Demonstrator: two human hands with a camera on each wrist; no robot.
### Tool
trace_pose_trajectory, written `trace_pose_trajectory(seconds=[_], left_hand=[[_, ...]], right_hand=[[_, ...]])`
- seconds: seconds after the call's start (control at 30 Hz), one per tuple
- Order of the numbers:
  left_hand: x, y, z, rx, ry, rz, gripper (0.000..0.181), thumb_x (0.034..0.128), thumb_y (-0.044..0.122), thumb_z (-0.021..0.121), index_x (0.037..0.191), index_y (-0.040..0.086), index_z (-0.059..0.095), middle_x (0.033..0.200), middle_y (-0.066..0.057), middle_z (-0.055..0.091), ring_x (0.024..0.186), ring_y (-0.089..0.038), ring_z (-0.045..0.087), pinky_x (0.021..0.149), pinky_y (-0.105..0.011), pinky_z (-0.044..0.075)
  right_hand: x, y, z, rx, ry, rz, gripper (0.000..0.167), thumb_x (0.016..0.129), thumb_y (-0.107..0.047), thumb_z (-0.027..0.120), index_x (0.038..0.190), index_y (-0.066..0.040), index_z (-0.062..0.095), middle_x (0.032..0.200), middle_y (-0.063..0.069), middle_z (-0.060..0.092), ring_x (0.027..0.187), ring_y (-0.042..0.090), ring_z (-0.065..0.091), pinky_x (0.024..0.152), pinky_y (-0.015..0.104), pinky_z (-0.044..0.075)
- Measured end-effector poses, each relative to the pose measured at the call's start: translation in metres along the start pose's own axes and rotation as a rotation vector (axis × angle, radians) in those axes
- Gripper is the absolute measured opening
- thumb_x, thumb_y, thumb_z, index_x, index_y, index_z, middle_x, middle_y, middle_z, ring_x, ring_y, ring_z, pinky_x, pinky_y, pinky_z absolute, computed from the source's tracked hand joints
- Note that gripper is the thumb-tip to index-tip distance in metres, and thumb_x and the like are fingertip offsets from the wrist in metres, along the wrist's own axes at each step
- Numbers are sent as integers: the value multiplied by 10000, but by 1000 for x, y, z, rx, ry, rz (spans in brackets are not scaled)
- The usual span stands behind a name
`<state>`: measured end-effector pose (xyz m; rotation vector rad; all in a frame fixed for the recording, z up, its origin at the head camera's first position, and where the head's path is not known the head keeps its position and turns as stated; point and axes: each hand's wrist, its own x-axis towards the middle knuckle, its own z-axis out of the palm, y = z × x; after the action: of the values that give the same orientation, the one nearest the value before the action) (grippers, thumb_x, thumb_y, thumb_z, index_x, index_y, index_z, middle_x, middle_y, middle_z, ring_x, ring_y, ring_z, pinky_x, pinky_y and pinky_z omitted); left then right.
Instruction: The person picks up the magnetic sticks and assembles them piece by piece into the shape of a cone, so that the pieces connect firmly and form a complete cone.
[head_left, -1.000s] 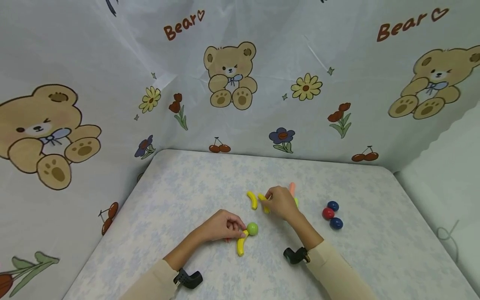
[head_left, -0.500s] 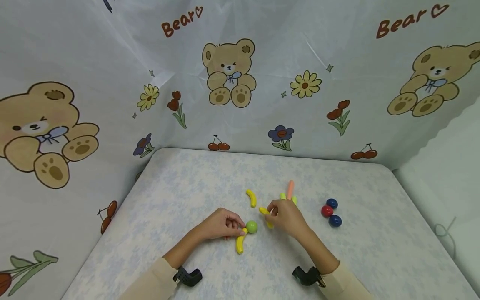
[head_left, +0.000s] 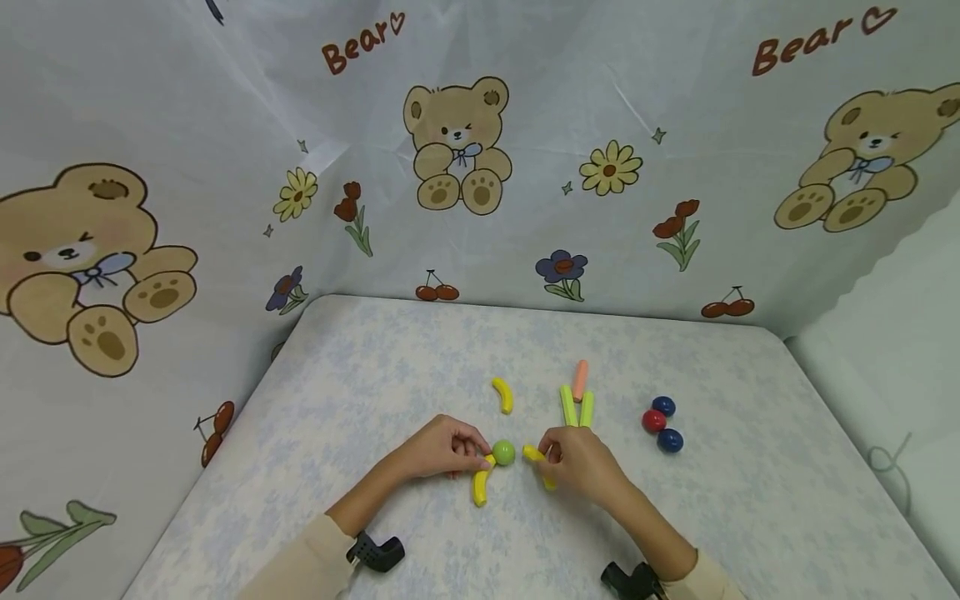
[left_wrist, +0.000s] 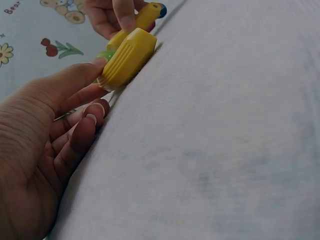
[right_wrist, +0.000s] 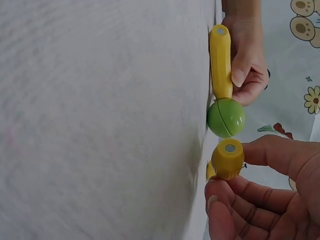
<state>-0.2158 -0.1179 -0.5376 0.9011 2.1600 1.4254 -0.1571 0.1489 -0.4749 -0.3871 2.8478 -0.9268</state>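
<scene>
My left hand pinches a yellow curved magnetic stick by its upper end, low on the table. That end touches a green ball; the right wrist view shows the ball against it. To the right, my right hand holds another yellow curved stick between thumb and fingers. A small gap separates this stick from the ball in the head view. In the right wrist view, a silvery disc shows on the end of the held stick.
A third yellow curved stick lies beyond the ball. Two light green sticks and a salmon stick lie past my right hand. Further right sit two dark blue balls and a red ball. A bear-print sheet hangs behind the table.
My right hand has brought its yellow stick from beside the third yellow stick toward me, near the green ball's right. The light green sticks have come into sight. My left hand stays put.
</scene>
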Motion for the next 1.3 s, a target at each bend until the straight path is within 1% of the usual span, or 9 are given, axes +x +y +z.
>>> trace_pose_trajectory(seconds=[0.33, 0.53, 0.73, 0.83, 0.9, 1.0, 1.17, 1.23, 1.3], left_hand=[[-1, 3, 0, 8, 4, 1, 140, 890, 296, 811, 996, 206, 791, 709, 25, 704, 467, -122, 579, 451, -314, 514], [-1, 4, -2, 11, 14, -2, 115, 894, 284, 808, 977, 206, 792, 709, 22, 702, 465, -119, 575, 449, -304, 509], [-1, 3, -1, 2, 14, -29, 85, 913, 306, 786, 925, 222, 795, 712, 17, 711, 461, -136, 584, 447, -324, 521], [0, 2, -1, 5, 31, -41, 81, 916, 315, 782, 903, 237, 798, 700, 16, 709, 454, -140, 580, 438, -316, 514], [-1, 3, -1, 9, 44, -47, 81, 913, 318, 785, 889, 242, 798, 688, 14, 707, 447, -140, 573, 431, -307, 506], [-1, 3, 1, 6, 46, -61, 85, 912, 316, 787, 879, 239, 799, 678, 13, 704, 444, -134, 569, 430, -299, 504], [-2, 6, 2, 11, 42, -64, 91, 911, 310, 788, 865, 232, 801, 671, 9, 703, 445, -134, 571, 432, -305, 510], [-2, 7, 2, 16, 48, -63, 98, 906, 308, 793, 851, 227, 800, 660, 7, 699, 441, -134, 566, 427, -304, 506], [-2, 7, 3, 20, 49, -67, 106, 900, 313, 799, 839, 226, 801, 653, 9, 698, 436, -130, 560, 424, -296, 502]], right_hand=[[4, -3, 6, -26, -23, -48, 126, 830, -89, 827, 811, -102, 703, 621, -61, 537, 502, 82, 473, 451, 236, 392], [8, -6, 7, -39, -34, -33, 122, 839, -101, 828, 842, -98, 706, 645, -49, 543, 513, 93, 484, 461, 245, 410], [12, -7, 7, -49, -18, -28, 127, 835, -105, 838, 874, -92, 718, 653, -52, 546, 534, 99, 484, 475, 249, 403], [14, -7, 6, -43, -16, -37, 129, 839, -119, 838, 899, -91, 727, 674, -54, 563, 562, 98, 497, 496, 251, 419], [13, -5, 3, -25, -32, -41, 135, 840, -119, 837, 912, -86, 729, 693, -50, 578, 586, 98, 509, 515, 250, 434], [12, -2, -2, 3, -79, -35, 147, 827, -107, 846, 904, -77, 725, 705, -35, 587, 600, 104, 518, 529, 251, 446], [8, 2, -9, 69, -159, -14, 148, 819, -68, 844, 860, -57, 702, 672, 1, 578, 537, 123, 538, 494, 263, 455], [7, 3, -9, 88, -166, -18, 141, 828, -58, 833, 864, -51, 697, 665, 6, 579, 519, 124, 544, 485, 263, 456], [8, 3, -8, 90, -149, -25, 136, 834, -52, 827, 874, -52, 698, 664, 1, 584, 515, 114, 547, 486, 257, 454]])
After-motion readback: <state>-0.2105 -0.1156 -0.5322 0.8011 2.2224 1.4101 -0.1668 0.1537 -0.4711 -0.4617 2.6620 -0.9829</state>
